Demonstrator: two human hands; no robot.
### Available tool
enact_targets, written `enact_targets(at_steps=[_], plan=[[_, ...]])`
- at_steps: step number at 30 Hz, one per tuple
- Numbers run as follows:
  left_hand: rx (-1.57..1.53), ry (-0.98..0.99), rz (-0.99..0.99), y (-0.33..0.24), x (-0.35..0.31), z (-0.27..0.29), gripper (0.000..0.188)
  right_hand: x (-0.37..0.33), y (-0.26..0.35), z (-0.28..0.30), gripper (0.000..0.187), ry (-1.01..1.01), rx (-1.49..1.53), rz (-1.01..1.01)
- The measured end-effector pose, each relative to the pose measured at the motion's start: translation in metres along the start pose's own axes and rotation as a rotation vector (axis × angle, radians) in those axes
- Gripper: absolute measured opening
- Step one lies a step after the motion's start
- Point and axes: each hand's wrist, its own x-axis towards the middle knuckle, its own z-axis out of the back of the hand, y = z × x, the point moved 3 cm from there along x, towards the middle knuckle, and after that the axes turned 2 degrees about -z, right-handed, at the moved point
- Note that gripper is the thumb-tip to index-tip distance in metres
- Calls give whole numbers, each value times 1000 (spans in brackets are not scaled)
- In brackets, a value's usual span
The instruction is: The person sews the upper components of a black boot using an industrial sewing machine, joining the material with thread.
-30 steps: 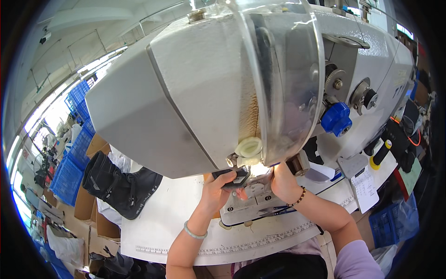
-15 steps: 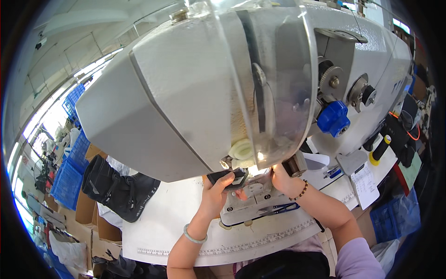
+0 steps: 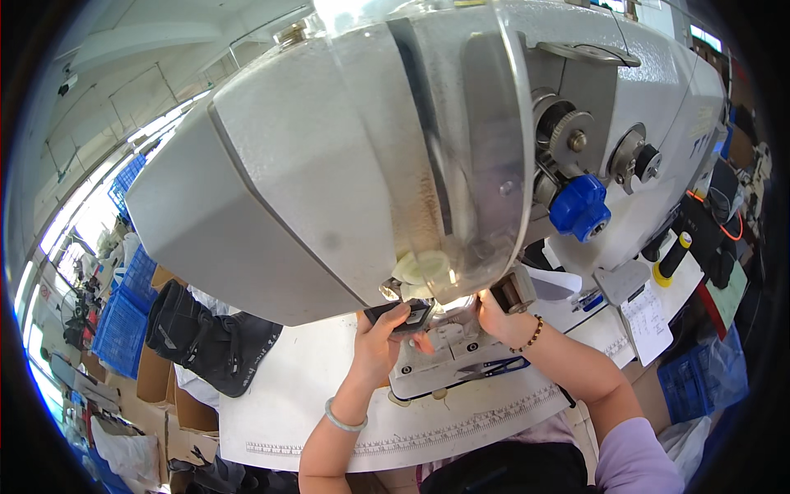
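My left hand [image 3: 377, 344] is closed on a small black piece [image 3: 405, 316], thumb on top, just under the head of a large grey-white sewing machine [image 3: 313, 173]. The piece looks stiff and dark; the machine head hides its far side, so its kind is unclear. On the other side of the needle area, my right hand [image 3: 502, 323] reaches in beside the machine's clear guard [image 3: 485, 198]. Its fingertips are hidden there. Below the hands is the machine's metal plate [image 3: 444, 350], with dark-handled thread snips [image 3: 494, 368] lying along its near edge.
A black boot [image 3: 214, 337] lies on the left of the white table [image 3: 313, 428], which has a ruler strip along its front. To the right are a thread spool [image 3: 673, 259] and a handwritten sheet [image 3: 644, 325]. Blue crates [image 3: 123, 321] stand at the left.
The view has shifted slightly, so the machine head sits a little farther left. Both hands stay at nearly the same place, the left still holding the black piece.
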Motion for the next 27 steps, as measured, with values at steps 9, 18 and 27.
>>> enact_targets(at_steps=[9, 18, 27], plan=[[-32, -86, -13, 8, 0, 6, 18, -2, 6, 0, 8, 44, 0, -23], [-29, -85, -6, 3, -2, -1, 19, 1, 1, 1, 8, 49, 46, -12], [-302, 19, 156, -5, 6, 8, 48, 1, 13, -1, 9, 153, -15, 11]])
